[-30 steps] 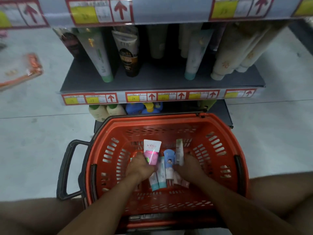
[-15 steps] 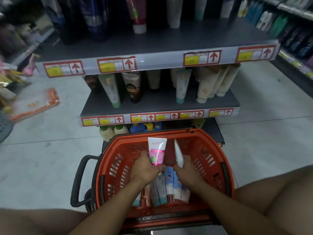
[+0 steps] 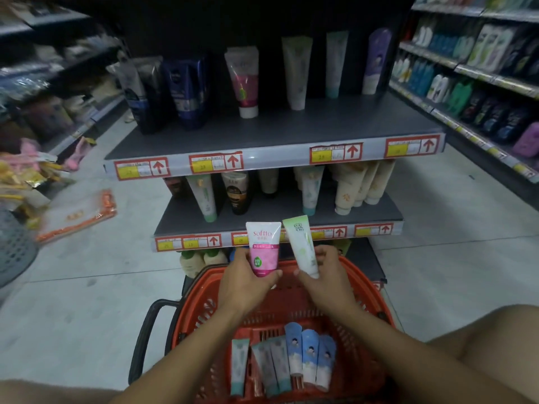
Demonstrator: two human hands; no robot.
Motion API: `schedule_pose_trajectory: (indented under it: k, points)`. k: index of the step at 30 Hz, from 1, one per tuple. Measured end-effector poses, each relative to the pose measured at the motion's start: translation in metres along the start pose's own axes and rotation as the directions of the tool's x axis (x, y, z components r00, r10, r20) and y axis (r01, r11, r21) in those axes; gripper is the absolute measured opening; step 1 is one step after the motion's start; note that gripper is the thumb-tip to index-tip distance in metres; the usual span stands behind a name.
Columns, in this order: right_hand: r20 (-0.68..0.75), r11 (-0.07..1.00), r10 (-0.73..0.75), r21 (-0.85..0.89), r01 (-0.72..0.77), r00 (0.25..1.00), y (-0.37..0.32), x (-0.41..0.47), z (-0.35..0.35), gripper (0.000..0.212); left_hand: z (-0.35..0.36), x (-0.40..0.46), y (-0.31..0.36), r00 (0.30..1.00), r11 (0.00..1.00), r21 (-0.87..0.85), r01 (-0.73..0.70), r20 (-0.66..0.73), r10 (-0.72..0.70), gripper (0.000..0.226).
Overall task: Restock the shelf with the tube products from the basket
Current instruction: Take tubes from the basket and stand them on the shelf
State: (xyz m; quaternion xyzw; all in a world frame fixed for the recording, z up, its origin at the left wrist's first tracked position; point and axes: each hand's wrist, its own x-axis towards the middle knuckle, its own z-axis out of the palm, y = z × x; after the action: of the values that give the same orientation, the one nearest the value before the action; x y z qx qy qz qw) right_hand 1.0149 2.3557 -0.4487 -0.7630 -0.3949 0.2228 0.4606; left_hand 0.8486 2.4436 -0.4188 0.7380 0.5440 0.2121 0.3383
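Both hands are up above the orange basket (image 3: 370, 290), each with a tube. The left hand (image 3: 242, 282) grips the pink tube (image 3: 263, 248) near its cap end, held upright. The right hand (image 3: 329, 275) pinches the green-and-white tube (image 3: 302, 243), tilted slightly left. The two tubes sit just beside each other, in front of the lower shelf (image 3: 379, 212). More tubes (image 3: 309, 355) lie on the basket floor below.

hands (image 3: 287, 279) raised above basket (image 3: 376, 290), pink tube (image 3: 263, 248), green tube (image 3: 302, 246) lifted out
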Motion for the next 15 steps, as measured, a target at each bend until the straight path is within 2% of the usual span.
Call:
schedule_pose_trajectory:
  k: [7,15]
  points:
    - [-0.087,0.990,-0.125,0.053,0.130,0.988,-0.045,0.013,-0.019,0.053,-0.033,0.008,0.048,0.983,0.985,-0.102,-0.136,-0.135,0.122,0.062]
    - [-0.051,0.968,-0.192,0.154,0.197,0.980,-0.099,0.031,-0.035,0.047,-0.062,0.020,0.089,0.943,0.950,-0.152,-0.274,-0.235,0.235,0.063]
